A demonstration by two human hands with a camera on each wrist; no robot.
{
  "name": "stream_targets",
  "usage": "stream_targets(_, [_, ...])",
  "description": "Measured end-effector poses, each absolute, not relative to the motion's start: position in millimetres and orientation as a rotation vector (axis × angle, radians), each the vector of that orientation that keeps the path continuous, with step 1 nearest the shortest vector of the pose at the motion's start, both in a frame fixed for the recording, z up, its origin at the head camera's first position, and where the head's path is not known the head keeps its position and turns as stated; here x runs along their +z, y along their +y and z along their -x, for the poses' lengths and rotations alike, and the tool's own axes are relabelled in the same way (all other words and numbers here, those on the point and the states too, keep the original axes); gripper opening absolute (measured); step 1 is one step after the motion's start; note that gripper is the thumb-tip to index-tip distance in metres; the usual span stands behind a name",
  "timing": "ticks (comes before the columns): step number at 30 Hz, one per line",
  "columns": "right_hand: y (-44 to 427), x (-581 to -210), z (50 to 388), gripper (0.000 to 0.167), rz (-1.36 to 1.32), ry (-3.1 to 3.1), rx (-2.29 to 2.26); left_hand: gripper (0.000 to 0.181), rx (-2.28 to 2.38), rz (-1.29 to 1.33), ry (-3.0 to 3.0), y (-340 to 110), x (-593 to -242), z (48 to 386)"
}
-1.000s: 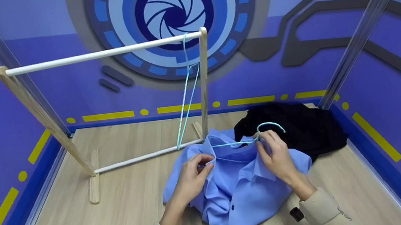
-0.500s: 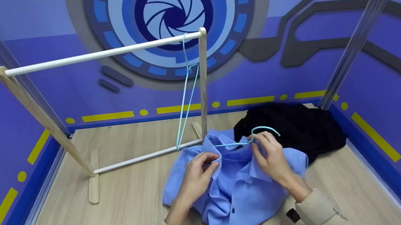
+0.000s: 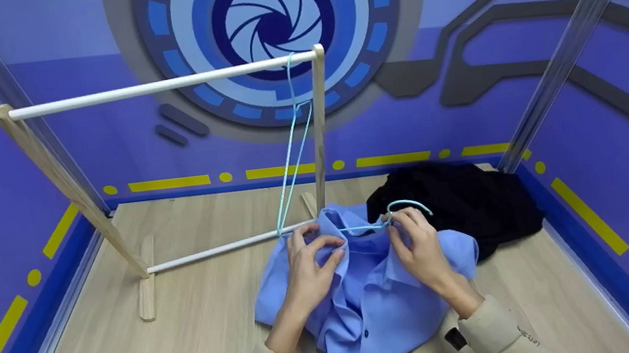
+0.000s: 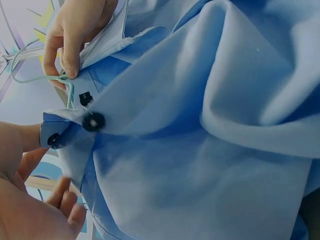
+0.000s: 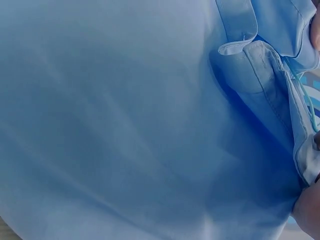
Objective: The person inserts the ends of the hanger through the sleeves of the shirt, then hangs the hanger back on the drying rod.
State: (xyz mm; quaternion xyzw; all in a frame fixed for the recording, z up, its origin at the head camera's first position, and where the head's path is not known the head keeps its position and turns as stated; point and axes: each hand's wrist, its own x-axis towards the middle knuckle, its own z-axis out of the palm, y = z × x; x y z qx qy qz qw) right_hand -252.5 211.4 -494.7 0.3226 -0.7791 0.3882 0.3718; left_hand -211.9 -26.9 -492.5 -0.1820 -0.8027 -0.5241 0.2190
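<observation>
A light blue shirt (image 3: 390, 322) with dark buttons lies bunched on the table, filling most of both wrist views. In the head view the left hand (image 3: 308, 269) pinches the left side of its collar between thumb and fingers. The right hand (image 3: 422, 247) grips a mint wire hanger (image 3: 409, 202) just below the hook, at the collar's right side. The hanger's bar runs left into the neck opening; its lower part is hidden by cloth. In the left wrist view a black size tag (image 4: 85, 98) shows inside the collar, near the hanger's neck (image 4: 69, 87).
A rack with white bars (image 3: 162, 85) and wooden posts stands at the back left. A second mint hanger (image 3: 291, 167) hangs near its right post. Black cloth (image 3: 459, 201) lies behind the shirt at the right. Blue-purple walls surround the wooden table (image 3: 91, 344).
The right hand and the hanger's hook have moved left, toward the left hand. The left hand has shifted slightly right, and its fingers have spread along the collar.
</observation>
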Motion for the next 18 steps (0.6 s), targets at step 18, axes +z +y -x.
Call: stream_targets(18, [215.1,-496.5,255.2,0.026,-0.850,-1.931,1.010,0.031,-1.388,0.461,-2.305,-36.9,-502.0,217.9])
